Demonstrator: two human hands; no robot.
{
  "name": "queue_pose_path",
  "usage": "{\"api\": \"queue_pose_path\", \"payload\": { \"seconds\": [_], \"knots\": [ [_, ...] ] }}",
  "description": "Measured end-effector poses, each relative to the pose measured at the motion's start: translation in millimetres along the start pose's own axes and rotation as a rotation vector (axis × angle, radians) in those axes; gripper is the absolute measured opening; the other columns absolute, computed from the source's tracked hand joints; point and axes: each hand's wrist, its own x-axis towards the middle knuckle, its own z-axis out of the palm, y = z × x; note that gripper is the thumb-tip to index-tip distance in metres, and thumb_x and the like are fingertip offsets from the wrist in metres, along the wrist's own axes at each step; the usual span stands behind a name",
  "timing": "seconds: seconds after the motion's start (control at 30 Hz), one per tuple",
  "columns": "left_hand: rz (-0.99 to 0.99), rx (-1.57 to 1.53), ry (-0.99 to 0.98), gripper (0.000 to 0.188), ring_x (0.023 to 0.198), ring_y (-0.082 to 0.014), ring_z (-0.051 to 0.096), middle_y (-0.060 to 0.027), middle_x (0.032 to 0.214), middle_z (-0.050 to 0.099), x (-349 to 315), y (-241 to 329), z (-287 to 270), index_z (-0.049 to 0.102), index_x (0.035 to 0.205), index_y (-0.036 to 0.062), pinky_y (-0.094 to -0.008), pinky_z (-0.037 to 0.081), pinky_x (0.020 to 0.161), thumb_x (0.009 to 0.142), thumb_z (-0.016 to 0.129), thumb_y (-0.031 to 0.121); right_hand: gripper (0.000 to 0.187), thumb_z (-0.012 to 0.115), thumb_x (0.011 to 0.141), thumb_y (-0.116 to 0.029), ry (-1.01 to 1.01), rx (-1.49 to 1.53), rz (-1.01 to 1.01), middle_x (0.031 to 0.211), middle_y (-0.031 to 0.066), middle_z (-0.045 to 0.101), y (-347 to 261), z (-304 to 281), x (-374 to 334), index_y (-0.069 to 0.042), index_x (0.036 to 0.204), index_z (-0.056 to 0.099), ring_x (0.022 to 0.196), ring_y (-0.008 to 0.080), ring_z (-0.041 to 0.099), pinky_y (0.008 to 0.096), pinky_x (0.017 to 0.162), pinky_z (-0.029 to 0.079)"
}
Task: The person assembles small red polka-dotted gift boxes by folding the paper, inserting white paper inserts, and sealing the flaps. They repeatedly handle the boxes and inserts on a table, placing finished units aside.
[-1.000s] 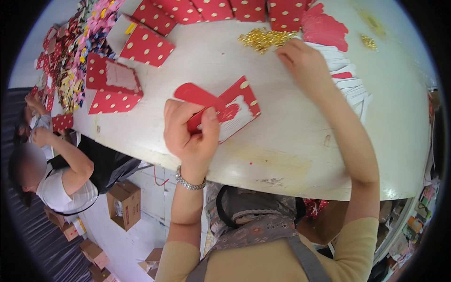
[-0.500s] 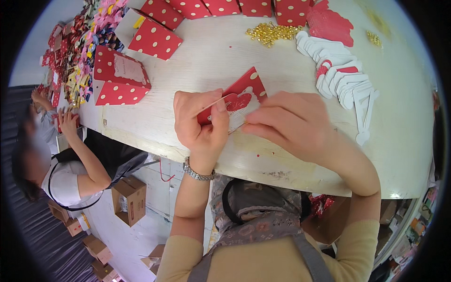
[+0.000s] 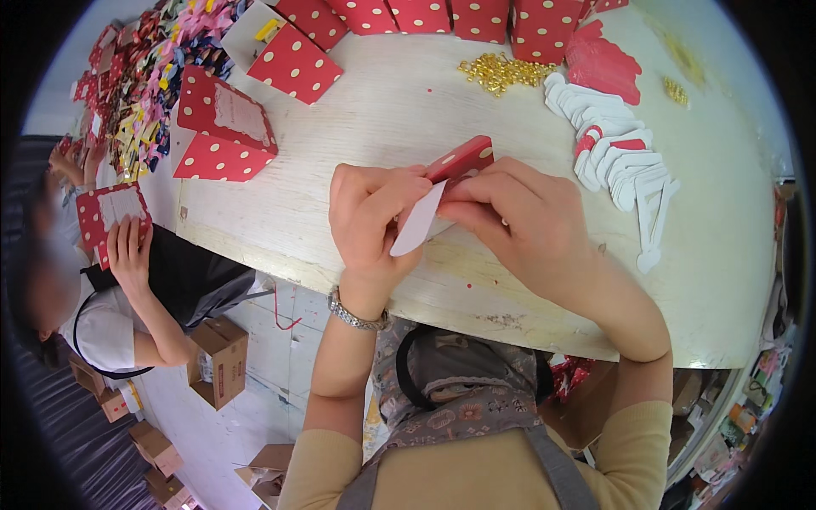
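Observation:
My left hand [image 3: 372, 223] is closed round a red polka-dot folding paper box [image 3: 466, 158] over the near part of the table. A white paper tag [image 3: 416, 223] stands tilted against the box, its plain side showing, held by the same hand. My right hand [image 3: 535, 225] pinches at the right side of the box, thumb and fingertips pressed together beside the tag. Whatever lies between those fingertips is hidden. Small gold fasteners [image 3: 503, 74] lie in a loose heap beyond my hands.
White tags [image 3: 608, 136] lie fanned out on the right, with red paper tags [image 3: 602, 64] behind. Several polka-dot boxes [image 3: 421, 15] line the far edge; another box [image 3: 225, 127] stands left. Colourful bows [image 3: 200, 47] are heaped far left. A co-worker's hand [image 3: 129, 255] holds a box there.
The tag has swung from showing its red printed front to its white side, and the box has tilted. My right hand has drawn closer. The co-worker's hand now holds a box up.

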Motion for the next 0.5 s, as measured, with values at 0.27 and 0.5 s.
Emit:
{"api": "queue_pose_path", "payload": {
  "seconds": [0.27, 0.5],
  "knots": [
    [0.014, 0.022, -0.106, 0.022, 0.07, -0.0215, 0.053, -0.0044, 0.092, 0.066, 0, 1, -10, 0.062, 0.087, 0.0115, -0.0314, 0.043, 0.056, 0.069, 0.066, 0.0, 0.018, 0.074, 0.072, -0.011, -0.017, -0.038, -0.151, 0.075, 0.0062, 0.057, 4, -1, 3, -0.004, 0.083, 0.061, 0.059, 0.0212, 0.058, 0.0311, 0.047, 0.046],
    [-0.044, 0.044, -0.158, 0.023, 0.073, -0.0216, 0.053, -0.0022, 0.088, 0.064, 7, 6, -15, 0.068, 0.088, 0.0124, -0.031, 0.044, 0.06, 0.068, 0.066, 0.001, 0.02, 0.073, 0.073, -0.012, -0.112, -0.049, -0.224, 0.078, 0.0066, 0.057, 1, -8, 13, -0.003, 0.085, 0.06, 0.061, 0.0212, 0.058, 0.0313, 0.049, 0.047]
  ]
}}
